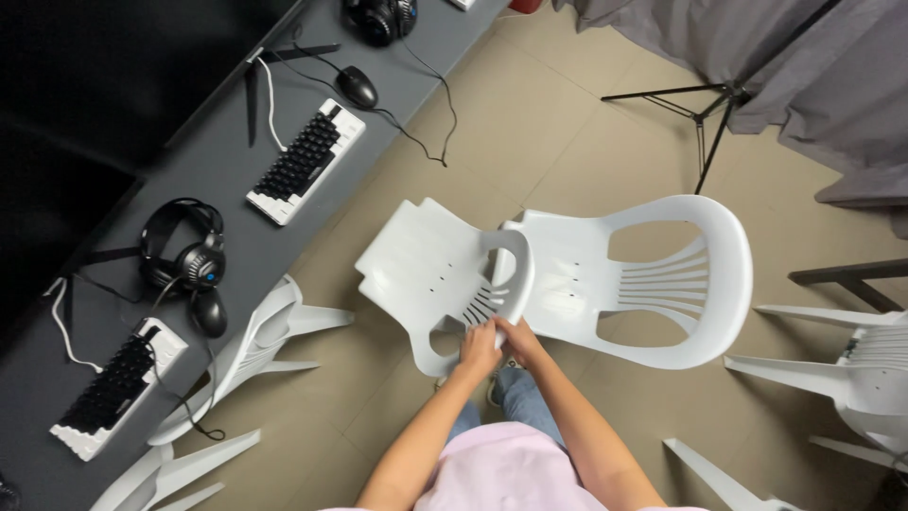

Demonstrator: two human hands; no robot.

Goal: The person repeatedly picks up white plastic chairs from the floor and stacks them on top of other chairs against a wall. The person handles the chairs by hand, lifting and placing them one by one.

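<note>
Both hands (497,343) on chair (445,274); second chair (653,284) just beside

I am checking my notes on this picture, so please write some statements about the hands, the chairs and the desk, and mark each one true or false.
1. Both hands grip the backrest of a white plastic chair. True: the left hand and the right hand hold the back of the nearer white chair.
2. Only one white chair stands in front of the person. False: a second white chair stands right beside the first, to its right.
3. Two keyboards lie on the dark desk. True: an upper keyboard and a lower keyboard.
4. The headset hangs on a chair. False: it lies on the desk, between the keyboards.
</note>
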